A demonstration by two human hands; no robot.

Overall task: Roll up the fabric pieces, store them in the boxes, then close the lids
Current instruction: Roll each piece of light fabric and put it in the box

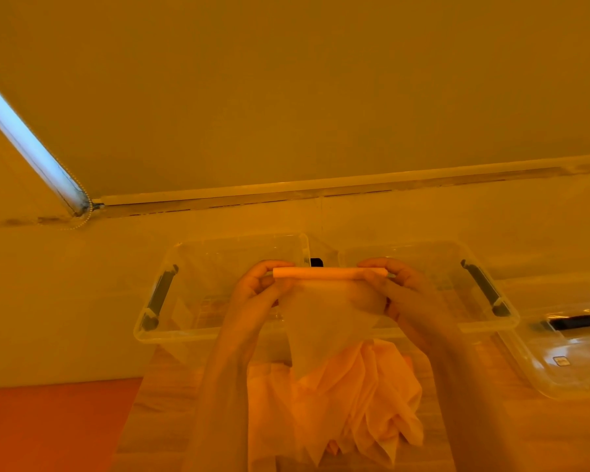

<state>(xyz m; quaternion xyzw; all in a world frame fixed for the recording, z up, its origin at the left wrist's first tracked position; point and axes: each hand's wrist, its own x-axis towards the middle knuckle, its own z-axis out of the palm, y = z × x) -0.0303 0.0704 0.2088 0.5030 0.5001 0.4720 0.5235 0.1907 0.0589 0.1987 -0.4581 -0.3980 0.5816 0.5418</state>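
- Plainly, the thin, pale, semi-sheer fabric piece (324, 321) is held up in the air above the wooden table's (525, 420) near middle, its top edge wound into a tight, narrow roll (329, 272).
- The left hand (256, 291) pinches the roll's left end, and the right hand (399, 291) pinches the right end, fingers curled round it.
- The unrolled part hangs as a limp, tapering sheet, its tip reaching the crumpled heap of orange fabric (348, 403) on the table just below.
- By my reckoning it is very light, soft and without stiffness. Such a roll may slacken or telescope, so both ends are the sound places to hold.
- Two clear plastic boxes stand open behind it: the left box (143, 332) and the right box (511, 321).
- A clear lid with a dark handle (559, 379) lies at the right edge.
- A small sticker on that lid is too small to read; no other writing shows.
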